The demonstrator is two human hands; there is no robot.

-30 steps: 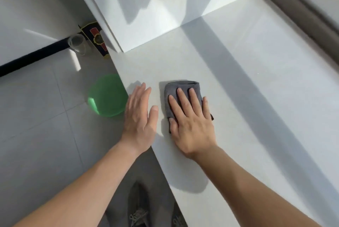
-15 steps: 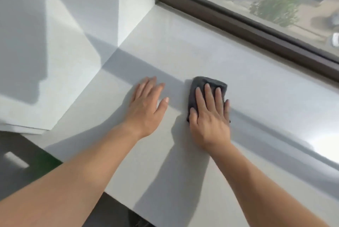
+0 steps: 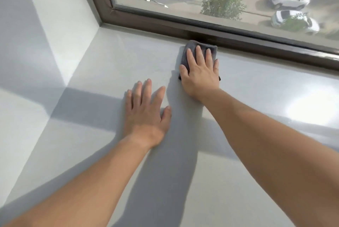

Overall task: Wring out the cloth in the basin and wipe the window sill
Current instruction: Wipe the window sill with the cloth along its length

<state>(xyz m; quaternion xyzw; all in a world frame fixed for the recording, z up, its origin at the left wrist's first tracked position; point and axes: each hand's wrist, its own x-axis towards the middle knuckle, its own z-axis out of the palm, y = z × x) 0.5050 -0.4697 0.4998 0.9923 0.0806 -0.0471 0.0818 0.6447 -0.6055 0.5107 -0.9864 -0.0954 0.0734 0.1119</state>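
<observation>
A folded dark grey cloth (image 3: 185,52) lies on the pale grey window sill (image 3: 113,65), its far edge against the brown window frame. My right hand (image 3: 200,72) presses flat on the cloth with straight fingers and covers most of it. To its left and nearer me, my left hand (image 3: 146,111) rests flat on the bare sill, fingers spread, touching nothing else. The basin is out of view.
The brown window frame (image 3: 256,43) runs along the sill's far edge, with the glass above it. A white side wall (image 3: 60,30) closes the sill on the left. Bright sunlight glares on the sill at the right (image 3: 310,109).
My right hand has slid the cloth away from me, from the sill's front part up to the window frame. My left hand stays flat on the sill. The green basin has left the view.
</observation>
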